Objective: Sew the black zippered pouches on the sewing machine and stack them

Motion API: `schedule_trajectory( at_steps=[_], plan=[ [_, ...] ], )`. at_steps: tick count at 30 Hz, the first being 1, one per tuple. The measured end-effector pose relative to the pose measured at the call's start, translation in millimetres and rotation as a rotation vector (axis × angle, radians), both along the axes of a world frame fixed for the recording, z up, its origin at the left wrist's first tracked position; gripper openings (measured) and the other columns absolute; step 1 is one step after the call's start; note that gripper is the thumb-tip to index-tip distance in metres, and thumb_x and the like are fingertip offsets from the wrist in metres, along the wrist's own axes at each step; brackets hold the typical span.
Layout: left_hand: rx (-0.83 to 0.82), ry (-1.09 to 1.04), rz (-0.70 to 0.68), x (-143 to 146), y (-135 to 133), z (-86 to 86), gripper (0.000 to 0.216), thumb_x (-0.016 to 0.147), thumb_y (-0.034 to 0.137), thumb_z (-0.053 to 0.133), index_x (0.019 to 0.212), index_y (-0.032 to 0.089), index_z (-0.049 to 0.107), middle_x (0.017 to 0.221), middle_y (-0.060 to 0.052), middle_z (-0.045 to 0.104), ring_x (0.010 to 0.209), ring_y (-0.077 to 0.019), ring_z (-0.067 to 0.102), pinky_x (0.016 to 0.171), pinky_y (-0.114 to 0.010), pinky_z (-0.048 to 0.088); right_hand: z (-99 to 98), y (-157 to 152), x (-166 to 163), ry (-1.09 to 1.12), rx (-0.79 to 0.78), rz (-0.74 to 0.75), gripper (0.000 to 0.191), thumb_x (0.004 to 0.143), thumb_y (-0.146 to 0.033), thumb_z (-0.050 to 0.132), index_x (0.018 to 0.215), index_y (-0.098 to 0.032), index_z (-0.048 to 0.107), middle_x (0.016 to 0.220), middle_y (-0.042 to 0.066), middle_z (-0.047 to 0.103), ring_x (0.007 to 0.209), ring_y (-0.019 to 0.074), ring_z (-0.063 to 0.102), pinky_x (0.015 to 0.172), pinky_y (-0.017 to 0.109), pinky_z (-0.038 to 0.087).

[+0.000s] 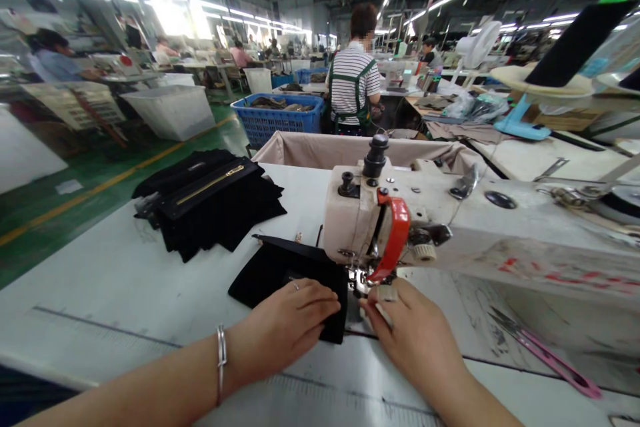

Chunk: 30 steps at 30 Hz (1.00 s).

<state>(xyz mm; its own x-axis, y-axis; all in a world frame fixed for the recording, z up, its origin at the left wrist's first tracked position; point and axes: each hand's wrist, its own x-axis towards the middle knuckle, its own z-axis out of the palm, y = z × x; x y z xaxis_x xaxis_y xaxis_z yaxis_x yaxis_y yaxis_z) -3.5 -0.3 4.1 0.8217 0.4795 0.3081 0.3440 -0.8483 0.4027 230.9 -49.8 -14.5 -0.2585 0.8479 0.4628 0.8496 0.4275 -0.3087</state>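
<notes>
A black fabric piece point(273, 273) lies on the white table under the head of a sewing machine point(450, 227). My left hand point(287, 323), with a ring and a silver bracelet, lies flat on the fabric's near edge, fingers stretched toward the needle. My right hand point(413, 333) sits just right of the needle area, below the red guard point(393, 240), fingers pinched at the fabric edge by the presser foot. What the fingertips grip is partly hidden.
A stack of black pieces with a gold zipper point(210, 200) lies at the table's left. Pink-handled snips point(550, 357) rest at the right. Beyond are a cloth bin point(320, 147), a blue basket point(280, 117) and a person in a striped shirt point(353, 77).
</notes>
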Motion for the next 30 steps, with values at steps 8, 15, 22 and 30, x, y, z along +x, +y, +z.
schedule_trajectory(
  at_steps=[8,15,22,30],
  plan=[
    [0.174,0.123,-0.131,4,3,-13.2,0.026,0.099,0.017,0.047,0.125,0.015,0.054,0.128,-0.007,0.061,0.127,-0.0181,0.049,0.112,-0.035,0.038,16.8,-24,-18,0.039,-0.081,0.409,0.015,0.091,-0.016,0.052,0.097,-0.021,0.065,0.088,0.003,0.067,0.094,0.0165,0.062,0.085,0.030,0.050],
    [0.242,0.219,-0.149,10,14,-15.7,0.031,0.095,0.017,0.056,0.126,0.016,0.053,0.125,-0.004,0.062,0.129,-0.0153,0.047,0.114,-0.033,0.035,5.1,-18,-22,0.075,0.017,0.374,0.017,0.088,-0.012,0.055,0.099,-0.020,0.066,0.086,0.002,0.068,0.090,0.0165,0.062,0.080,0.030,0.051],
    [0.271,0.213,-0.188,17,34,-13.3,0.031,0.096,0.012,0.053,0.126,0.014,0.050,0.120,-0.006,0.064,0.126,-0.0176,0.049,0.115,-0.037,0.032,5.0,-18,-26,0.086,-0.013,0.335,0.013,0.088,-0.014,0.055,0.091,-0.020,0.066,0.081,0.002,0.066,0.084,0.0183,0.061,0.077,0.032,0.051],
    [0.224,0.122,-0.086,13,34,-15.1,0.023,0.100,0.021,0.048,0.121,0.018,0.056,0.117,-0.005,0.064,0.115,-0.0196,0.057,0.105,-0.038,0.042,14.2,-18,-8,0.136,-0.082,0.260,0.020,0.091,-0.014,0.048,0.099,-0.021,0.065,0.091,0.005,0.065,0.082,0.0187,0.058,0.071,0.032,0.048]
  ],
)
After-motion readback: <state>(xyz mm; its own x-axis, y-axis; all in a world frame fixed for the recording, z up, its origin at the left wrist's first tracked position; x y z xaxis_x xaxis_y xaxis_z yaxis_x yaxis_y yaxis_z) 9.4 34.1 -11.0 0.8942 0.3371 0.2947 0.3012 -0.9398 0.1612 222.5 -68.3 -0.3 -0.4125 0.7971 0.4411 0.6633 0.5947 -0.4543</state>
